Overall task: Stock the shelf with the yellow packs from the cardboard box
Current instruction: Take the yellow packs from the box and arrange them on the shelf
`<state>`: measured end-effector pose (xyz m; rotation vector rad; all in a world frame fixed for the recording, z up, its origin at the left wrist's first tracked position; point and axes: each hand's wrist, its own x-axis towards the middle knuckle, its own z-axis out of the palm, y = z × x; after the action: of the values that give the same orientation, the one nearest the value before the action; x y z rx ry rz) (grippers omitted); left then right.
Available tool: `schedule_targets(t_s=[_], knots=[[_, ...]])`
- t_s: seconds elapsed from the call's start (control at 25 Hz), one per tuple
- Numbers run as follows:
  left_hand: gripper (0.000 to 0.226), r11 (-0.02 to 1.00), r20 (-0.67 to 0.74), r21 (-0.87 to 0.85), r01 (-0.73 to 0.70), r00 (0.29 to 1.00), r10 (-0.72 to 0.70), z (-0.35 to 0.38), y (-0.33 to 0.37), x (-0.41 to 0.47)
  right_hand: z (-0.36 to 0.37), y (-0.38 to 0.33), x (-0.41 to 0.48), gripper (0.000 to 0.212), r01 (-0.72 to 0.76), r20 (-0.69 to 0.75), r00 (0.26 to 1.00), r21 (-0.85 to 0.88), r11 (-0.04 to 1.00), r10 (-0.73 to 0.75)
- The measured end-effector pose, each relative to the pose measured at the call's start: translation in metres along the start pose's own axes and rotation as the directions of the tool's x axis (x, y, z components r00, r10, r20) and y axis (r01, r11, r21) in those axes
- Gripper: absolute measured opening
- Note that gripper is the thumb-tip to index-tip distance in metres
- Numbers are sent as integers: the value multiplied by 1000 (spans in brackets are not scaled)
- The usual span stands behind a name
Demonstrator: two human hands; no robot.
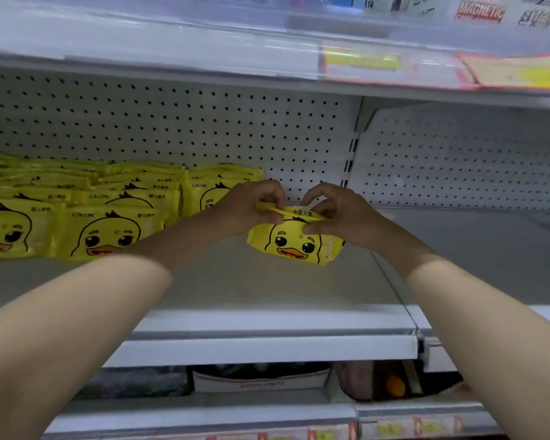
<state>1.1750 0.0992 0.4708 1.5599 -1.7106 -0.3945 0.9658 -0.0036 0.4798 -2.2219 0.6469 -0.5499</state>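
Note:
Both of my hands hold a yellow pack with a duck face [294, 242] on the white shelf [267, 287], just right of the stocked packs. My left hand [251, 208] pinches its top left edge. My right hand [337, 214] pinches the top right, thumb on the front. The pack stands nearly upright, tilted a little. Rows of the same yellow duck packs [108, 230] fill the shelf's left part, standing in several ranks back to the pegboard. The cardboard box is not in view.
A perforated white back panel [204, 128] closes the shelf behind. A slotted upright [351, 160] divides this bay from the bare right bay [473, 233]. The shelf above [267, 58] carries price labels. Below, a lower shelf holds other goods [261, 376].

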Motion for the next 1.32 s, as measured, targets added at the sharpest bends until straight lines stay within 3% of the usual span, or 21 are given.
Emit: schedule_targets(t_s=[0.12, 0.4, 0.56, 0.84, 0.92, 1.08, 1.2, 1.32], knots=[[22, 997, -53, -50, 57, 997, -60, 2, -3, -8, -5, 13, -14, 36, 16, -39, 999, 239, 971, -7], [13, 996, -125, -67, 55, 990, -64, 7, 3, -18, -8, 42, -28, 7, 5, -101, 994, 414, 910, 41], [7, 997, -139, -37, 74, 987, -78, 6, 9, -16, -4, 40, -30, 6, 32, -188, 980, 438, 899, 56], [10, 970, -157, 176, 165, 978, -138, -15, 12, -7, 7, 24, -11, 9, 72, -340, 939, 339, 938, 51], [17, 958, -124, 245, 150, 985, -123, -23, 13, -7, 14, 16, -5, 11, 76, -355, 934, 337, 938, 52], [52, 916, 116, 371, 151, 971, -207, -33, 19, -7, 31, -8, 6, 10, 147, -330, 943, 347, 926, -26], [36, 885, 173, 453, 109, 963, -207, -38, 13, -4, 42, -17, 13, 13, 181, -327, 944, 389, 903, -48], [33, 919, 144, 359, 161, 964, -225, -51, 4, -7, 46, -12, 12, 28, 85, -224, 974, 492, 866, 32]])
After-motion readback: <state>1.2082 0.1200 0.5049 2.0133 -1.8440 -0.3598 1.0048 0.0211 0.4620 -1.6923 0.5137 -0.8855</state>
